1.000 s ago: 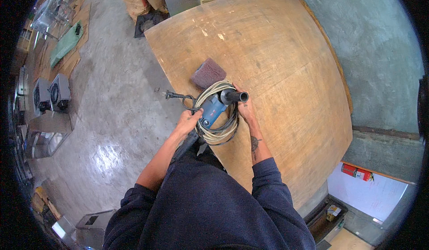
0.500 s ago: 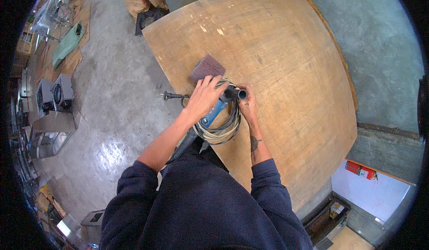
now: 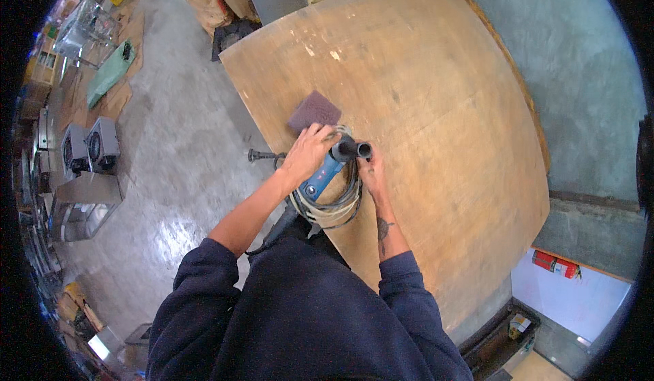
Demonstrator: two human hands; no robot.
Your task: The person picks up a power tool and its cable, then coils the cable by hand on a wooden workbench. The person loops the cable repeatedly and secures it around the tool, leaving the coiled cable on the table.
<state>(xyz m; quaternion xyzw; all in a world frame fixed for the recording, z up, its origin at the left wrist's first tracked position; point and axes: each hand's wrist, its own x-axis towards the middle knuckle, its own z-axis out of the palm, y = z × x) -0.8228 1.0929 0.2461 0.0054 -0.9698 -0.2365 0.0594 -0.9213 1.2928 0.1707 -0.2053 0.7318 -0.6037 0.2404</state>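
A blue power tool with a black side handle lies on the near left part of a large plywood table. Its grey cord is coiled in loops around and under it. My left hand rests on the front of the tool's body, fingers reaching toward a dark maroon abrasive pad lying flat just beyond. My right hand sits against the tool's right side, below the black handle, partly hidden by it.
The table's left edge drops to a concrete floor. A black plug sticks out past that edge. Grey machine boxes stand far left, brown sacks beyond the table, a red object at lower right.
My left hand slid from the tool's rear grip forward onto its front end near the maroon pad. The right hand stayed beside the black handle.
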